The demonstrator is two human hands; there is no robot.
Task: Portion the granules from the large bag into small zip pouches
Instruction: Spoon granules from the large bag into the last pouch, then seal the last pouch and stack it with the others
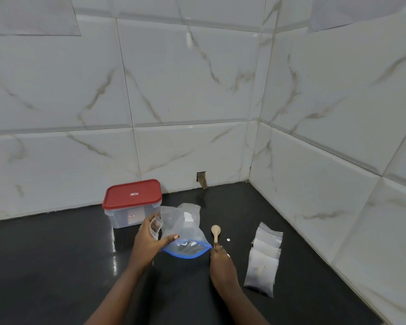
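The large clear bag (pixel 183 227) with a blue zip rim lies on the black counter, its mouth facing me. My left hand (pixel 150 240) holds a small zip pouch (pixel 155 227) with brown granules inside, and its thumb presses on the bag's left edge. My right hand (pixel 220 261) grips the handle of a small wooden spoon (pixel 215 232), whose bowl points away from me just right of the bag. Several small pouches (pixel 264 256) lie overlapped in a row at the right.
A clear plastic box with a red lid (pixel 132 202) stands behind the bag by the tiled wall. A tiny white disc (pixel 228 239) lies near the spoon. Tiled walls close the counter (pixel 56 266) at the back and right.
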